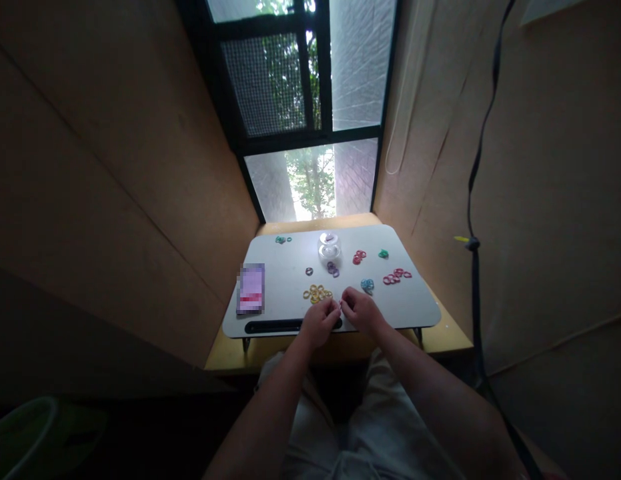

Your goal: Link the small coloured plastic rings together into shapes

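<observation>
My left hand (322, 321) and my right hand (359, 310) meet at the front of the white lap table (285, 273), fingers pinched close together. Something tiny and pinkish shows between the fingertips, too small to name. Just beyond my left hand lies a cluster of yellow rings (317, 293). Blue rings (367, 285) sit beyond my right hand. Purple rings (333, 269) and a dark ring (309, 271) are farther back. Red rings (359, 257), pinkish-red rings (396, 277) and a green bunch (383, 254) lie to the right. More green rings (281, 240) are at the far left.
A clear round container (329, 248) stands at the back middle of the table. A phone-like object (251, 289), blurred out, lies at the left. A black strip (273, 326) runs along the front edge. Behind is a window (310, 180); a dark cord (474, 200) hangs at right.
</observation>
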Demonstrator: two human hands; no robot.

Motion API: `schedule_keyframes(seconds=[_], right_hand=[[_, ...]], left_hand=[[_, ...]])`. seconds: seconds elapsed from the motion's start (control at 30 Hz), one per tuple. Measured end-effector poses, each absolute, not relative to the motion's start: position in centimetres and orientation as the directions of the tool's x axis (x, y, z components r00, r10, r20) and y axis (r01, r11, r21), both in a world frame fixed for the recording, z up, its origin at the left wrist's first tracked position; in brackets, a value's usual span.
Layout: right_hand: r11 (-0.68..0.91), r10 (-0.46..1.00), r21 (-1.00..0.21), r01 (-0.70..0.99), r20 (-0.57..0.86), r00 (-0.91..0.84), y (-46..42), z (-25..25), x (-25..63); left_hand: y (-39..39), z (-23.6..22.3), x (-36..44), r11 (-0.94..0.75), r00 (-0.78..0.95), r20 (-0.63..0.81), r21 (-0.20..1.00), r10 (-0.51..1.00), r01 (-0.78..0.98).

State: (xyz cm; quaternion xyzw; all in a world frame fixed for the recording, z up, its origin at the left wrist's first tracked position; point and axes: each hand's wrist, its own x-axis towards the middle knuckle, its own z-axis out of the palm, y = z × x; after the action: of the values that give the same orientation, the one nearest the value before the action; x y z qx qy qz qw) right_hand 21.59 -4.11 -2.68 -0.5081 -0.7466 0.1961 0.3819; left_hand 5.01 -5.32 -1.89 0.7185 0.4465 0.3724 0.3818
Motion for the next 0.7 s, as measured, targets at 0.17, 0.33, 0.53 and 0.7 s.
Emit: schedule_keyframes(seconds=[0.17,0.33,0.53,0.7], right_hand=[[0.400,0.910,-0.651,0.645,0.364,-0.198,-4.3,-2.6,21.5],[0.404,0.910,-0.619,0.673,0.347,-0.227,-4.2,-2.6,21.3],[0.401,0.912,-0.608,0.685,0.337,-0.234,-4.0,-2.8,21.4],[0.409,0.908,-0.599,0.688,0.339,-0.245,-4.2,-2.5,21.4]], left_hand=[[-5.0,-1.6,4.6,-0.263,0.399,0.144,0.928,0.906,0.263],[-4.5,-2.0,4.4,-0.262,0.478,0.139,0.944,0.868,0.202],[-4.1,-2.1,4.3,-0.267,0.529,0.130,0.945,0.839,0.190],[-4.2,-2.1,4.4,-0.325,0.523,0.136,0.900,0.841,0.290]])
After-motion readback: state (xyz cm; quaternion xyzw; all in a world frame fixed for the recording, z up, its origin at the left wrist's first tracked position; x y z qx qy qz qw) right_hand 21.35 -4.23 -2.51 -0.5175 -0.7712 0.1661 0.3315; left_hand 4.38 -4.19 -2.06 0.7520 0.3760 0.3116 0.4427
